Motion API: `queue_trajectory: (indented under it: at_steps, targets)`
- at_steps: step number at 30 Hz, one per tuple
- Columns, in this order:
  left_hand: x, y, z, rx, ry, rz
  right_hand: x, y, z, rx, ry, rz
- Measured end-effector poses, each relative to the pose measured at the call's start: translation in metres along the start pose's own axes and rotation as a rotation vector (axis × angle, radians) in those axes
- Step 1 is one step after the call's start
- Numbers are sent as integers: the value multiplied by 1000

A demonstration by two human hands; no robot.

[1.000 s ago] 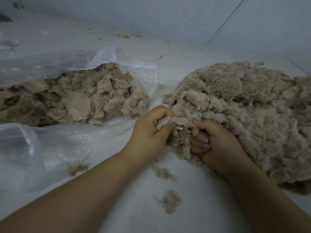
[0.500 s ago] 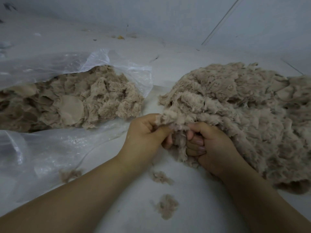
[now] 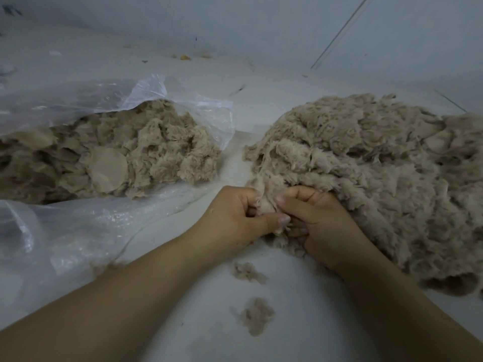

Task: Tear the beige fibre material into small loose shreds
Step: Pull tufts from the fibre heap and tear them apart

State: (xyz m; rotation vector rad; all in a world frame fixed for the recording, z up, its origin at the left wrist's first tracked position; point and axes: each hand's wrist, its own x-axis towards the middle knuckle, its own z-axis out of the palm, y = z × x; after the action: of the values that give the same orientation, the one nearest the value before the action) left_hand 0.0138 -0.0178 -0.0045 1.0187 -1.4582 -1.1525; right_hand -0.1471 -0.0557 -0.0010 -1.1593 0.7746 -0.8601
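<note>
**Both hands gripping edge of fibre pile**

Large loose pile of beige fluffy fibre material (image 3: 366,178) sits on the white floor (image 3: 300,322). Left hand (image 3: 232,218) and right hand (image 3: 321,226) meet at the pile's near-left edge, fingers curled, clamped on one tuft. Clear plastic bag (image 3: 78,231) of the same fibre lies left of the pile. Two small beige shreds (image 3: 257,318) lie just in front of the pile.

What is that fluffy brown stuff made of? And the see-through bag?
The fluffy pile that both hands grip looks like soft matted fibre, maybe cotton or pulp: dull beige, with frayed, hairy edges. Exactly which fibre can't be told. The bag looks like thin clear plastic: shiny, crinkled, and the fibre inside shows through it.
</note>
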Motion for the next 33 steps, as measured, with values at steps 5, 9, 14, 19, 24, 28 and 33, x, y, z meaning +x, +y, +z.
queue_trajectory:
  at_steps: [5, 9, 14, 19, 24, 28, 33]
  targets:
    - [-4, 2, 1, 96, -25, 11, -3, -2, 2, 16, -12, -35]
    - [-4, 2, 4, 96, 85, 82, 2, -3, 3, 116, 39, 10]
    - [0, 0, 3, 76, 108, 76, 4, 0, -1, 97, -39, -5]
    - [3, -8, 0, 58, 88, 45, 2, 1, -4, 3, -64, -34]
    - [4, -10, -6, -26, 59, -34, 3, 2, -4, 81, -2, 4]
    - [5, -13, -10, -59, 98, -30, 5, 3, -2, 150, 30, -4]
    - [6, -15, -9, -62, 169, 18, 4, 1, -1, 70, -39, -2]
